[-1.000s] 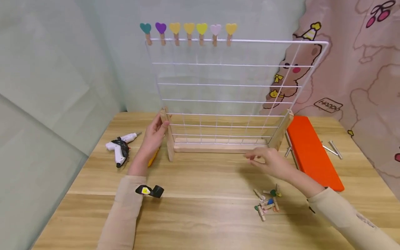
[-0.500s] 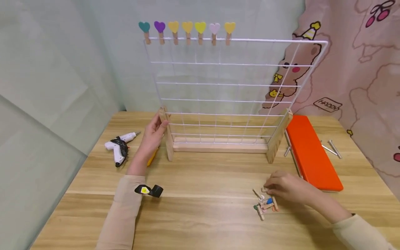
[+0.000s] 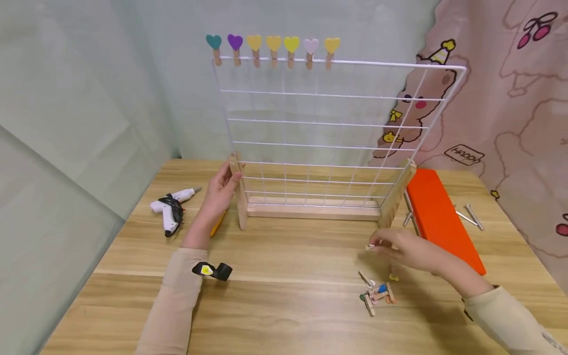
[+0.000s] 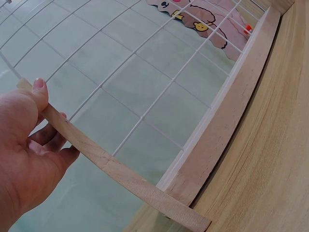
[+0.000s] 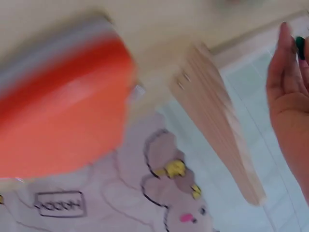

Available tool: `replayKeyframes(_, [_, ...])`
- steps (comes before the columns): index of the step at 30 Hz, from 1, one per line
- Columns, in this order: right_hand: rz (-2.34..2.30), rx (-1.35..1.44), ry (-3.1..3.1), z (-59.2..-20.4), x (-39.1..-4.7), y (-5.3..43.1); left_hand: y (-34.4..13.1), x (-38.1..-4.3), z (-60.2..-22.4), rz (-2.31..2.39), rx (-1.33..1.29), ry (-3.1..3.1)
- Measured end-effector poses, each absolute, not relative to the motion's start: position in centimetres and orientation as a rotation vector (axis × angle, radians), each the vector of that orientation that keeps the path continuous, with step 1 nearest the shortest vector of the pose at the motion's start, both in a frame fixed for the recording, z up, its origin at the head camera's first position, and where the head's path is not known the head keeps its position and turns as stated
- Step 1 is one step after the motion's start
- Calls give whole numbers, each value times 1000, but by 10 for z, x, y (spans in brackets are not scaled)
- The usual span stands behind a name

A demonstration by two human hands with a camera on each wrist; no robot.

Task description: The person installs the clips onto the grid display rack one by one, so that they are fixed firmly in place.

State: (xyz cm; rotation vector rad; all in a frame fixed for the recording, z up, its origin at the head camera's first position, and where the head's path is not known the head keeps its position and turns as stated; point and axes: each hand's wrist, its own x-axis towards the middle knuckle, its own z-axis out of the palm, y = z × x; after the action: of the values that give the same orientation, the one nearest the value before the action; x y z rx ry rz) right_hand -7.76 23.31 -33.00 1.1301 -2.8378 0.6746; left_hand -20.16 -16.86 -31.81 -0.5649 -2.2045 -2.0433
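Note:
My left hand [image 3: 219,191] grips the left wooden upright [image 3: 240,197] of a stand that bears a white wire grid [image 3: 330,123]. In the left wrist view, thumb and fingers lie on either side of that upright [image 4: 104,162]. My right hand [image 3: 406,249] pinches a small wooden clothespin [image 3: 370,247] above the table, in front of the stand's right upright. Its green heart [image 5: 301,47] shows between the fingers in the right wrist view. Several clothespins [image 3: 379,295] with coloured hearts lie in a loose pile below. A row of heart clothespins [image 3: 291,52] is clipped along the grid's top wire.
A white glue gun [image 3: 170,209] with a black cord lies at the left. On the right lies a long orange block [image 3: 443,219], with metal bolts [image 3: 474,217] beside it. Something yellow [image 3: 217,224] lies partly behind the left forearm. A patterned cloth [image 3: 510,123] hangs behind.
My right hand has gone from the grid's base down to the pile, picked up the green-heart clothespin and risen slightly away with it. The left hand keeps its grip on the upright.

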Motion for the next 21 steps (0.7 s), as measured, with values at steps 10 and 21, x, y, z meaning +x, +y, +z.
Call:
replayKeyframes(10, [979,944,-2421,-221,-118,191,-171,-201,-317,-2048,-563,-2208])
replayKeyframes(21, [1712,759,-2033,-120,-145,149,-170,-200,-316,-2059,-576,-2212])
